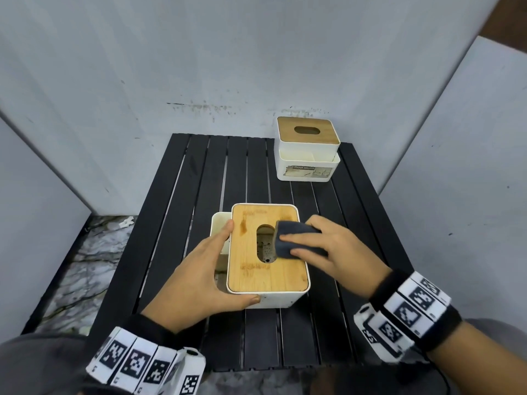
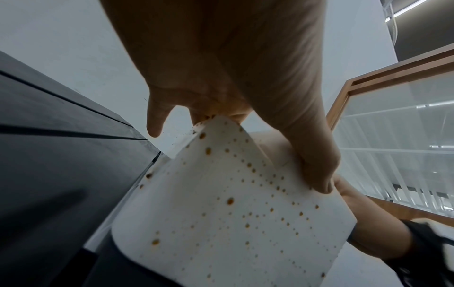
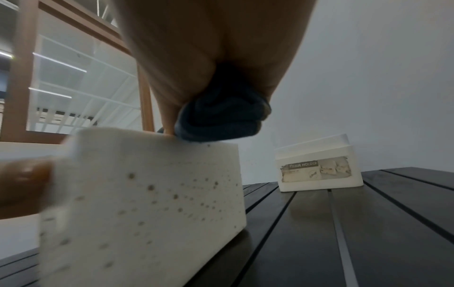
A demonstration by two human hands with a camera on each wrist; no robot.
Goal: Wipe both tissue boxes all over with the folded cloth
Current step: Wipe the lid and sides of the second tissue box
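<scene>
A: Grey walls close in a black slatted counter [image 1: 199, 195]; where are the boxes?

B: The near tissue box [image 1: 268, 252] sits at the frame's centre, the far tissue box [image 1: 308, 149] at upper right, well apart from both hands.

A: And the hands?

B: The left hand [image 1: 199, 275] grips the near box's left side, thumb curled round its front corner. The right hand [image 1: 333, 252] clutches the folded cloth [image 1: 291, 238], pressing it on the wooden lid beside the slot.

A: Advice?

B: Probably keep the box braced, stroke flat across the lid, then tackle the brown-speckled white walls.
</scene>
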